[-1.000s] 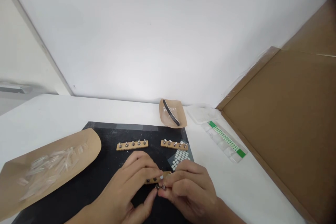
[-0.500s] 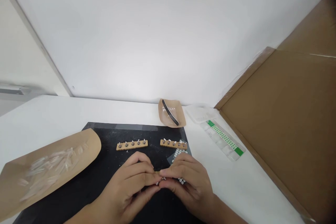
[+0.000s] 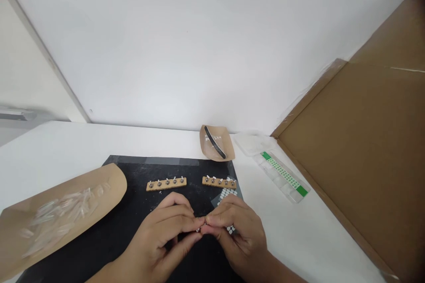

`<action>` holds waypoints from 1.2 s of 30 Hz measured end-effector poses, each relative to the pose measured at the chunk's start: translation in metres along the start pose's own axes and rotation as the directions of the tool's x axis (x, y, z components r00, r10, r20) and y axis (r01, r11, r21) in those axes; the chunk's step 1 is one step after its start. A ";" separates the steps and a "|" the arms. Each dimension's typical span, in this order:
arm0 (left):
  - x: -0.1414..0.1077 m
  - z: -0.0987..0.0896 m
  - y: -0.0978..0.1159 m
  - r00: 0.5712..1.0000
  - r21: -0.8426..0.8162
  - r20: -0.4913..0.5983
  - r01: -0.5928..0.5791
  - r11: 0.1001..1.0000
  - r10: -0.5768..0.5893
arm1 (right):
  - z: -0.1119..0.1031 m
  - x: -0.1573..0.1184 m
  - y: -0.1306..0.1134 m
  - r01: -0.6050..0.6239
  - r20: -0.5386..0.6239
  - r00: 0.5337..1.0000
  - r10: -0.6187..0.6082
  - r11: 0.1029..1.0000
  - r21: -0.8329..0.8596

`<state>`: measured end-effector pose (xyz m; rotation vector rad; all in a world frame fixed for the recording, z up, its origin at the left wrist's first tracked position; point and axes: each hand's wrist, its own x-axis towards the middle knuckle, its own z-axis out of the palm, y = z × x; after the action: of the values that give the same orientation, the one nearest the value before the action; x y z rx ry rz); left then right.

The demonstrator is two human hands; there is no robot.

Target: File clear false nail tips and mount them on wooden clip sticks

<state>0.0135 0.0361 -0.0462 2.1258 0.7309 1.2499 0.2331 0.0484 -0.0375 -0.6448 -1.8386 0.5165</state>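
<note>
Low in the middle of the view, my left hand and my right hand meet fingertip to fingertip above a black mat. Both are closed in a pinch on a small tan strip with metal pegs, mostly hidden by the fingers. Beyond them lie two similar strips, a left strip and a right strip, each with several metal pegs bearing small white pieces. A sheet of white oval tabs sits partly behind my right hand.
At left, a long paper tray holds many clear nail tips. Farther back, a small paper tray contains a curved black nail file. On the right are a clear plastic case with a green-and-white sheet and a cardboard wall.
My right fingertips have shifted slightly and closed further over the pegs, which show less now. My left hand keeps its pinch. The trays and the strips on the mat stay put.
</note>
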 end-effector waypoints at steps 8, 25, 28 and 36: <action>0.003 0.001 0.002 0.998 -0.012 -0.025 -0.057 0.998 0.057 | -0.005 -0.004 0.005 -0.053 0.052 0.997 0.053 0.999 -0.003; 0.000 0.000 -0.003 1.000 0.027 -0.004 -0.027 0.999 0.027 | -0.008 -0.001 0.014 -0.164 0.128 0.980 0.155 0.984 0.064; -0.001 0.000 -0.003 0.999 0.027 0.017 -0.041 0.999 0.040 | -0.010 0.003 0.012 -0.092 0.146 0.986 0.087 0.995 0.033; -0.004 0.003 -0.007 0.998 0.021 0.032 -0.054 0.998 0.053 | -0.018 0.004 0.011 0.007 0.311 0.950 0.018 0.997 -0.080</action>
<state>0.0132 0.0377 -0.0545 2.1912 0.6815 1.2387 0.2510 0.0597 -0.0356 -0.6501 -2.1649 0.5759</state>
